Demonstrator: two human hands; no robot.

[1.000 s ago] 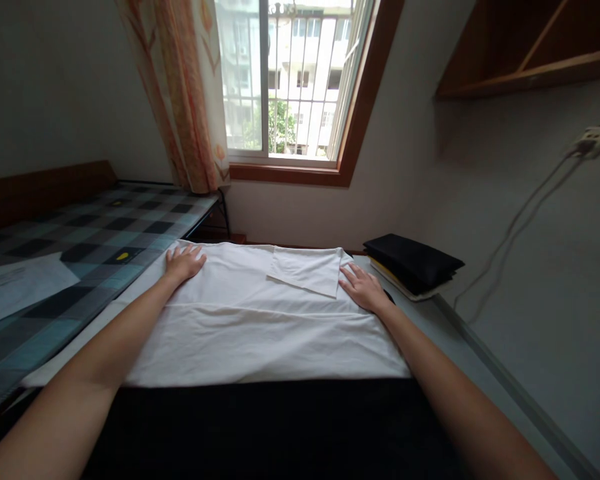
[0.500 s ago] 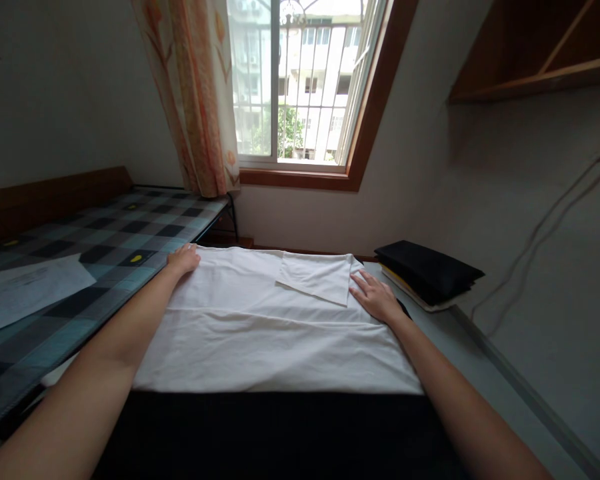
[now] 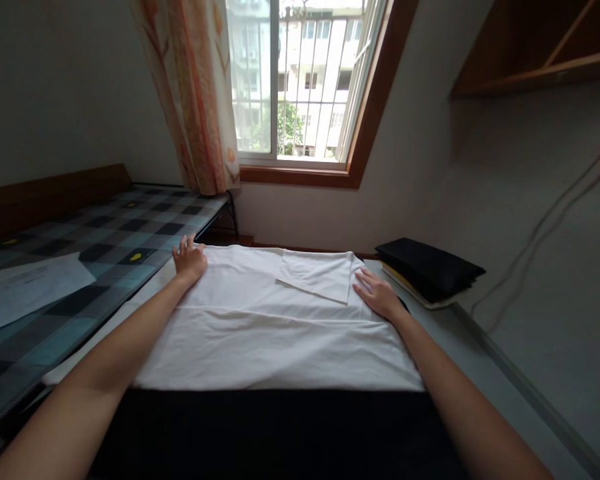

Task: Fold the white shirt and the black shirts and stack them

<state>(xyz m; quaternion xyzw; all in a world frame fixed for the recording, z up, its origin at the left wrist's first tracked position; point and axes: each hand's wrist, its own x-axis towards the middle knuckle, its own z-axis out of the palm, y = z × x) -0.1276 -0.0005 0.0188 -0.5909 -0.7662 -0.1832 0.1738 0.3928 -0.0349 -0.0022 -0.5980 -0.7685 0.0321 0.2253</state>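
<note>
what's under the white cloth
Black material shows beyond the near edge of the white cloth, and a bit of black peeks out by the right hand. What lies beneath the cloth's middle is covered and cannot be seen.

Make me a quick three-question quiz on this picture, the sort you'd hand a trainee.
1. True or false: the left hand and right hand are at opposite sides of the white cloth.
2. The papers lie on: A) the windowsill; B) the checked mattress; C) the wall shelf.
3. Which hand is nearer the stack with a black top?

Key: 1. True. 2. B. 3. The right hand.
</note>
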